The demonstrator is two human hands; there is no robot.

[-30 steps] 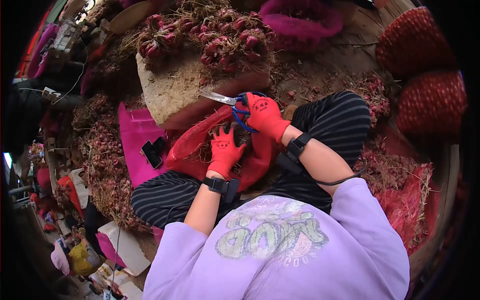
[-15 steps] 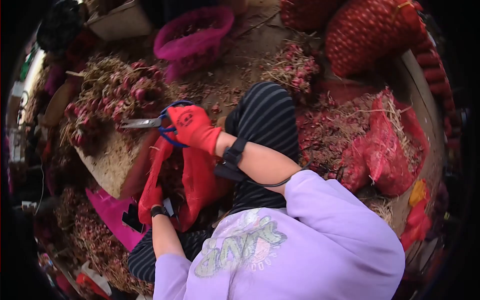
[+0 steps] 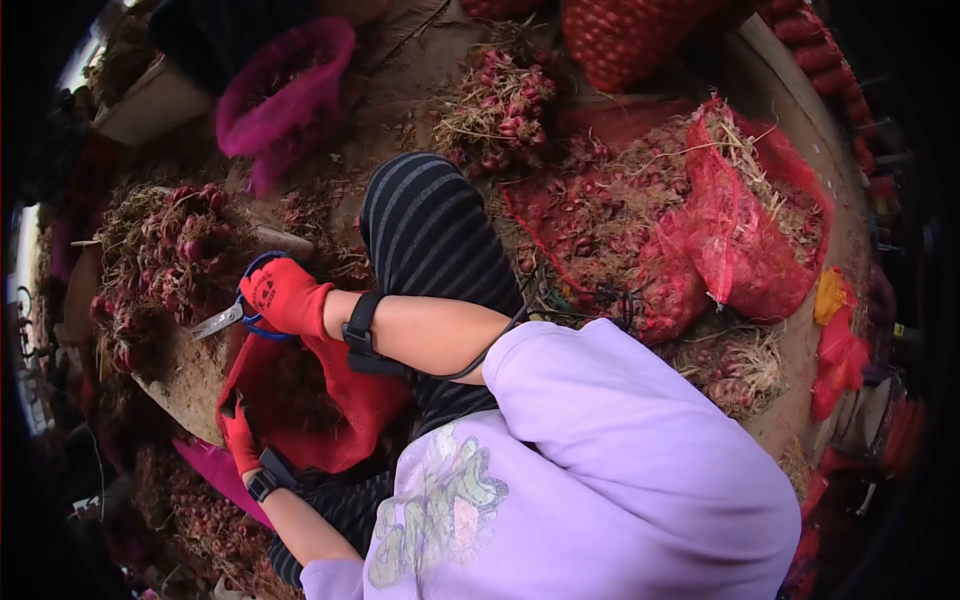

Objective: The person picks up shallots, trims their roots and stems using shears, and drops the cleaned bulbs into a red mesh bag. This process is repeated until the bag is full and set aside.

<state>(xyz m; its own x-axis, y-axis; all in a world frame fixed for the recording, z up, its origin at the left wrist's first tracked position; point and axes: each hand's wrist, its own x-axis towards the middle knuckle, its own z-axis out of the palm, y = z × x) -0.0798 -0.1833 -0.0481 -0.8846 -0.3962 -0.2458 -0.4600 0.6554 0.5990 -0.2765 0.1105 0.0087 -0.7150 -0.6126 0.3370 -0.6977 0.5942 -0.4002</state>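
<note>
My right hand [image 3: 285,297], in a red glove, is closed around the blue handles of a pair of scissors [image 3: 219,321]. The blades point left, over the edge of a pile of red shallots with dry stalks [image 3: 165,250]. Below, a red mesh bag [image 3: 365,400] hangs with its mouth spread between my hands and my striped trouser leg. At the bag's left rim is my left hand [image 3: 240,437], also red-gloved, its fingers closed on the mesh; the fingertips are partly hard to make out. What lies inside the bag is dark.
A pink mesh-covered basket [image 3: 335,70] stands at the upper left. Bunched shallots [image 3: 505,95] lie beyond my knee. To the right, loose shallots and a red net sack [image 3: 750,250] spread over the floor. A full red sack [image 3: 630,40] stands at the top.
The view has swung, so the surroundings sit further left and up. My right hand with the scissors is lower, close to the bag's rim. My left hand stays by the bag's left side.
</note>
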